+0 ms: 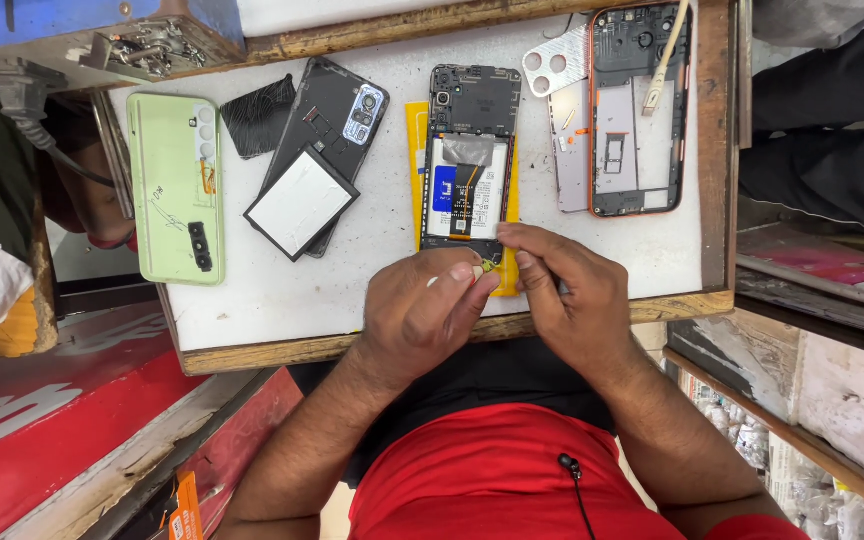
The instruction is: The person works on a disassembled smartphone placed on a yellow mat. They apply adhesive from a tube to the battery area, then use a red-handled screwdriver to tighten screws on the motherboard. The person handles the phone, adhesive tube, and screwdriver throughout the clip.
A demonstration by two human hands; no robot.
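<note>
My left hand [422, 310] and my right hand [562, 290] meet at the near end of an opened black phone [470, 150] that lies back up on a yellow card, its battery and a flex strip showing. Between the fingertips of both hands sits a tiny yellowish part [489, 267], right at the phone's lower edge. Which hand pinches it I cannot tell. Both hands have their fingers curled tight together.
On the white worktop [372, 290] lie a pale green back cover [176, 185], a cracked dark glass piece [259, 115], a second opened phone [337, 110] with a loose battery [302, 203] on it, and an orange-framed phone [637, 110] with a beige cable. Another person's dark trousers [832, 110] are at right.
</note>
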